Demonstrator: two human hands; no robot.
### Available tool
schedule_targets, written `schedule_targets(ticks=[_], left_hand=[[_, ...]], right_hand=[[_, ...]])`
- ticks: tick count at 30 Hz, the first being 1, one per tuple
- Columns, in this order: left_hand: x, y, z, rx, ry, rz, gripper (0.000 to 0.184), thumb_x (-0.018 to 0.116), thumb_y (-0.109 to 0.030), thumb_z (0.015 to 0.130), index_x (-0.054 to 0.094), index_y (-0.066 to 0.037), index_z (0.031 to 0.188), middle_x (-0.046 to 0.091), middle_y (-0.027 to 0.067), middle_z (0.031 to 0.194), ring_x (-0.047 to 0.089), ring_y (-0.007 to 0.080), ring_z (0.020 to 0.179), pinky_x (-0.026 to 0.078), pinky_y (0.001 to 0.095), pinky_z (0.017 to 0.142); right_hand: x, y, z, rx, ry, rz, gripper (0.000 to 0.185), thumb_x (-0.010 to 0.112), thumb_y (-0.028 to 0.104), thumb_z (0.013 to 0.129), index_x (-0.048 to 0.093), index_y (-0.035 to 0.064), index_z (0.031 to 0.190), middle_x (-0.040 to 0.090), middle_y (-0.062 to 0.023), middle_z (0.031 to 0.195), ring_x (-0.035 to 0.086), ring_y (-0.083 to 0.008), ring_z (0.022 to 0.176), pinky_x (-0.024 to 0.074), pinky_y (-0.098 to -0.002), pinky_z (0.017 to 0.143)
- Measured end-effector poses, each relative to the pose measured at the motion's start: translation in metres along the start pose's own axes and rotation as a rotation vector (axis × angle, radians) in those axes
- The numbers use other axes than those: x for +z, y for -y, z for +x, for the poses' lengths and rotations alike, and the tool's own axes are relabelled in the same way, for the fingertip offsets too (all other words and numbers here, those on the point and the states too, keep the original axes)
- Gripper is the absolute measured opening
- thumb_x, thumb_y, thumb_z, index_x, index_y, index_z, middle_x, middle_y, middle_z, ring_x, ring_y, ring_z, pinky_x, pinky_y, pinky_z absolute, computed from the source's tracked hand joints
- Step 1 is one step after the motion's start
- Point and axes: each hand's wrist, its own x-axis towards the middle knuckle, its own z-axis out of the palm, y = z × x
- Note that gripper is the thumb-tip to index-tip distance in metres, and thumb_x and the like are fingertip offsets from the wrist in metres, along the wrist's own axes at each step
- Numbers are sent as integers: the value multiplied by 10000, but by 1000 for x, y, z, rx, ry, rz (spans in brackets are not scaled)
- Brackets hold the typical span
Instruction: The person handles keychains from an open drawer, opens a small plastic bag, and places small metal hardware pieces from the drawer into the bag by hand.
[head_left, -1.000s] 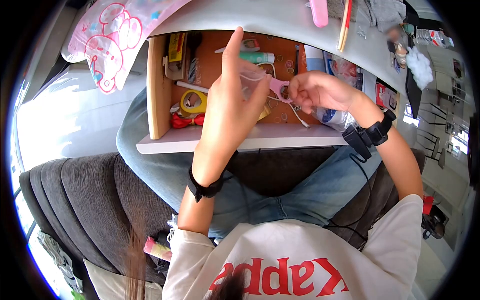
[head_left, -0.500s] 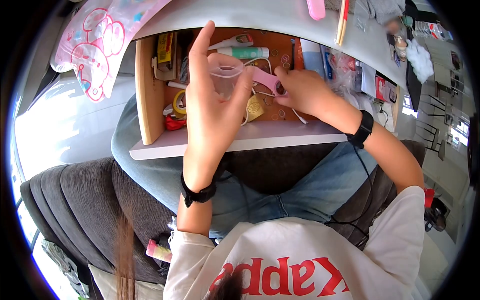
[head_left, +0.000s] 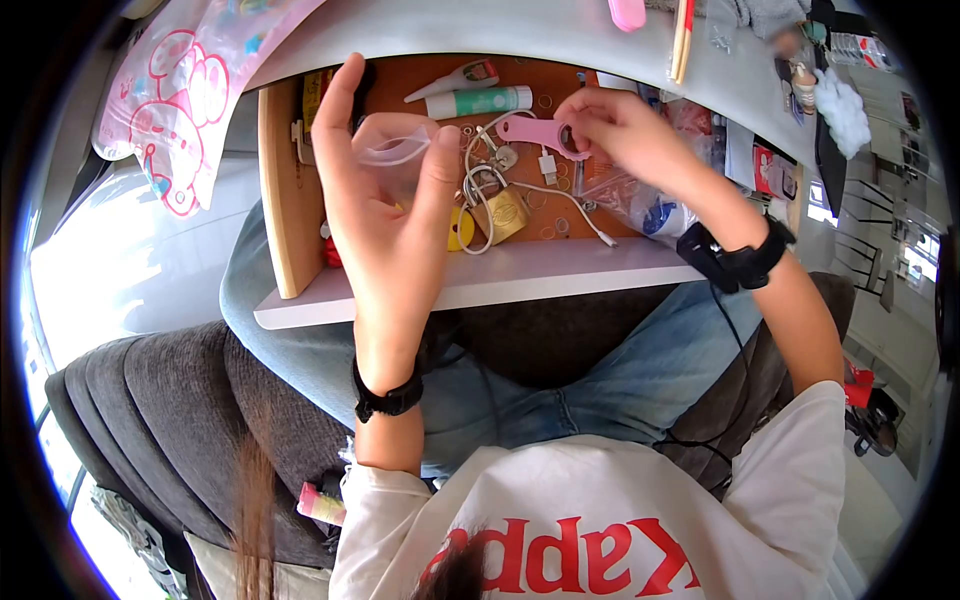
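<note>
Open drawer point(head_left: 575, 264), seen from above.
Left grip point(head_left: 385, 225) clasps a clear container point(head_left: 396, 153); right grip point(head_left: 632, 135) pinches a pink looped piece point(head_left: 530, 130).

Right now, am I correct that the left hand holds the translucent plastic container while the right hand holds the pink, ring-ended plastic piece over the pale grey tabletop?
Not quite: the place is wrong. The head view shows the right hand holding the pink, ring-ended plastic piece over the open, wooden-sided drawer. The left hand does hold the translucent plastic container.
</note>
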Motion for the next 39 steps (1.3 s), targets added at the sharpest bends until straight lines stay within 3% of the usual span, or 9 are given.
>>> schedule_targets(ticks=[2,6,10,19,22,25,26,29,39], left_hand=[[-2,-3,0,-20,-27,-31,610,597,16,838,280,-20,1358,581,31,846,535,50,702,423,162,632],[-12,-3,2,-41,-95,-40,593,598,-2,841,292,-20,1349,581,31,834,525,49,668,428,160,602],[-16,-2,3,-48,-108,-64,586,595,-3,839,298,-17,1343,586,36,831,542,63,664,446,171,605],[-17,-1,3,-43,-111,-56,592,600,0,829,301,-13,1339,590,41,827,558,68,678,446,166,625],[-15,-3,3,-37,-124,-45,532,548,-13,856,316,19,1334,561,46,791,523,83,658,475,248,719],[-17,-3,1,-40,-120,-65,510,519,-13,867,320,36,1333,546,48,769,502,90,651,490,293,762],[-19,-2,1,-44,-118,-78,512,519,-9,866,318,37,1334,545,48,767,500,90,650,489,295,760],[-20,-2,1,-70,-135,-126,526,527,-9,863,314,23,1343,550,46,768,507,88,663,483,286,752],[-25,1,0,-78,-90,-58,585,607,-71,855,313,-18,1358,581,31,808,533,55,624,411,154,542]], right_hand=[[-8,2,-2,179,160,512,237,474,161,933,542,-10,1082,572,-18,710,523,-41,558,405,-168,495],[-17,-10,2,179,630,811,268,434,109,941,482,-26,1168,613,-72,828,608,-93,695,497,-196,608],[-2,-16,1,160,675,839,325,458,47,910,444,-43,1222,548,-169,1156,524,-250,1150,420,-307,998],[13,-9,14,1,566,860,287,465,7,850,546,-8,1125,581,-92,1076,562,-181,1030,445,-259,894],[17,11,26,114,477,706,235,518,72,831,572,21,1054,588,-56,932,540,-121,847,433,-241,732],[33,42,36,43,294,23,178,499,106,863,618,36,975,589,-28,811,542,-109,779,437,-265,656],[48,12,49,-320,179,-105,150,513,141,871,625,50,914,598,-54,762,588,-175,719,461,-322,601],[59,9,50,-580,-157,-835,122,559,148,836,613,44,872,610,-97,801,607,-281,752,481,-386,618],[69,22,52,-628,-225,-875,83,541,0,733,592,23,794,609,-112,806,631,-308,771,517,-386,653]])
